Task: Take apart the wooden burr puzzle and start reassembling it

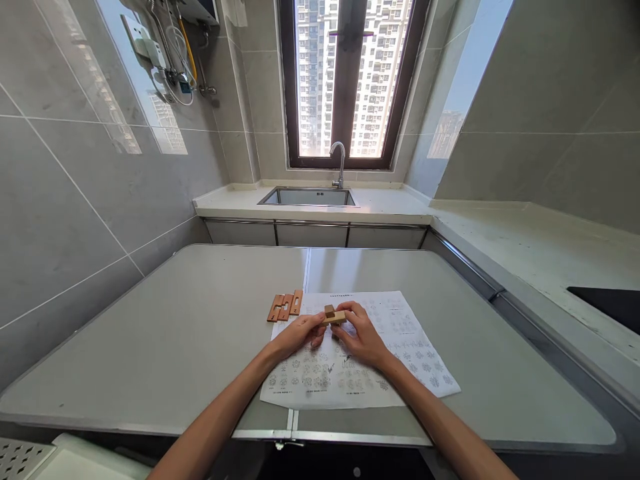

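Both hands meet over a printed paper sheet (400,340) on the grey table (165,333). My left hand (299,333) and my right hand (361,337) each pinch an end of a small wooden puzzle assembly (333,315), made of short notched blocks crossed together. It is held just above the sheet. Three loose wooden notched pieces (285,307) lie side by side at the sheet's upper left corner, a short way left of my left hand.
A sink (307,197) with a curved tap (340,163) sits in the counter under the window. The counter runs along the right side to a black hob (607,303). Tiled wall on the left carries a water heater with hoses (173,47).
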`<control>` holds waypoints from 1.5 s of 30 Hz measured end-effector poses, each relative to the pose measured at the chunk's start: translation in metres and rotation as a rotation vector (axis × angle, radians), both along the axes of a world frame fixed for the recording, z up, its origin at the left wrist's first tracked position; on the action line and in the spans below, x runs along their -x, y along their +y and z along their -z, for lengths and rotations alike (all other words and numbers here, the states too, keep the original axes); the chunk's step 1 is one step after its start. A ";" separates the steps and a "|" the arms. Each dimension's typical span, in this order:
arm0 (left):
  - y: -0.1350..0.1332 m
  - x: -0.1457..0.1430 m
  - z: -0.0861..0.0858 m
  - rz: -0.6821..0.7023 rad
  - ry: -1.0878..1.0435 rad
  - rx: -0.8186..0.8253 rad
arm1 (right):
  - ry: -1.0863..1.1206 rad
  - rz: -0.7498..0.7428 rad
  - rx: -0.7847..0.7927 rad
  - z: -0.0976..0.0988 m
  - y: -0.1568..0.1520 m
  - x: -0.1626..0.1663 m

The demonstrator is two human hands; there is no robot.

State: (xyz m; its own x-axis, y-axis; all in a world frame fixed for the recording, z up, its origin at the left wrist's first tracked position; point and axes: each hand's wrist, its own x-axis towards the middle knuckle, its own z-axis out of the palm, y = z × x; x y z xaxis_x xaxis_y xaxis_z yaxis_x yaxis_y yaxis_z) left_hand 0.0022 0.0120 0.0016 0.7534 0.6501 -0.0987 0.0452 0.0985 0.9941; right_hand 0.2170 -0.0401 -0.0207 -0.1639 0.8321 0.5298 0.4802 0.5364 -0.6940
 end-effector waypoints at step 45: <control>-0.018 -0.007 -0.005 -0.155 0.321 -0.703 | 0.055 -0.040 0.064 -0.002 0.003 -0.001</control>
State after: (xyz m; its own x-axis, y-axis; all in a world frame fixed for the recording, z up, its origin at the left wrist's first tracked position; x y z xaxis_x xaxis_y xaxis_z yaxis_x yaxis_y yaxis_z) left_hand 0.0094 -0.0061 0.0064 0.6535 0.7359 0.1772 0.3776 -0.5198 0.7663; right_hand 0.2177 -0.0376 -0.0189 -0.1703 0.8579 0.4848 0.4198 0.5083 -0.7520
